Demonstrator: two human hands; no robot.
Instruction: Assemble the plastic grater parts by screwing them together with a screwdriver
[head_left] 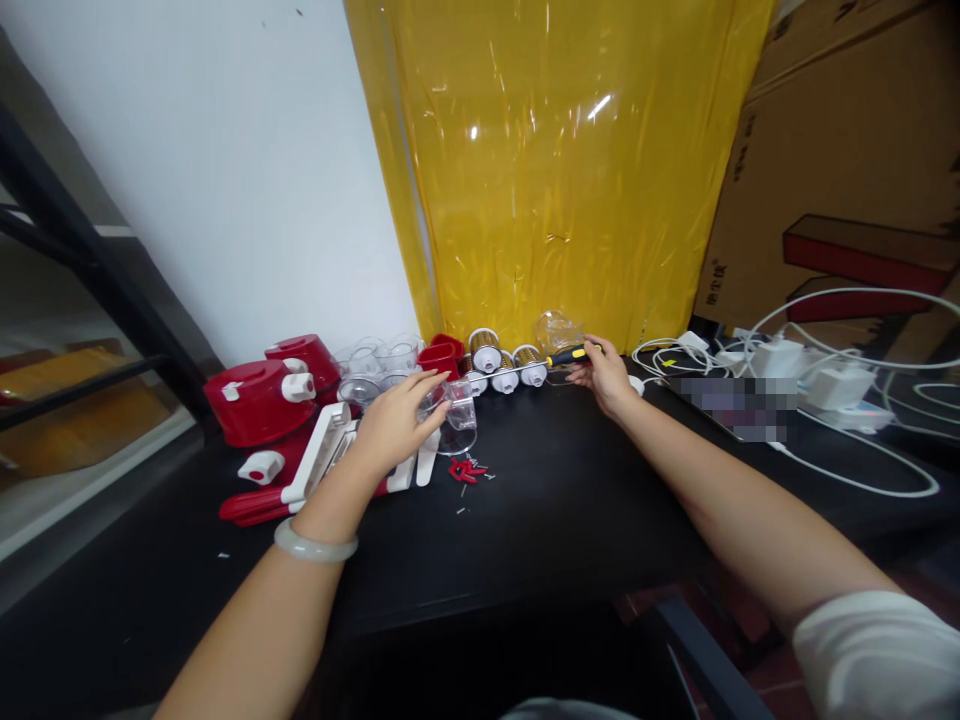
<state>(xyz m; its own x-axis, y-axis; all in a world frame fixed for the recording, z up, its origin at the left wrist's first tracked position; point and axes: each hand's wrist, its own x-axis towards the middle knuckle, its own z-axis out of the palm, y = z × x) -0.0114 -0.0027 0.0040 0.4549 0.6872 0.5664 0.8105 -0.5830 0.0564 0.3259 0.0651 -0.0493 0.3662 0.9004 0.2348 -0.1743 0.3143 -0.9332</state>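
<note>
My right hand [606,378] is closed around the black-and-yellow handle of a screwdriver [568,355]. The screwdriver's thin shaft points left, across the front of several drums with metallic sides and white ends [529,367]. My left hand [401,420], fingers stretched and thumb apart, is at a clear plastic container [459,432]; whether it touches the container I cannot tell. Just in front of the container lie small red plastic pieces [466,468] and several loose screws [461,511]. Under and beside my left wrist are white and red handle-like parts [324,450].
Red housings [255,402] with white knobs stand at the left, next to clear cups [367,357] and red chute parts [441,355]. Another clear part [556,328] lies behind the screwdriver. A tablet [720,405], white chargers [840,385] and cables fill the right. A yellow sheet [562,180] hangs behind.
</note>
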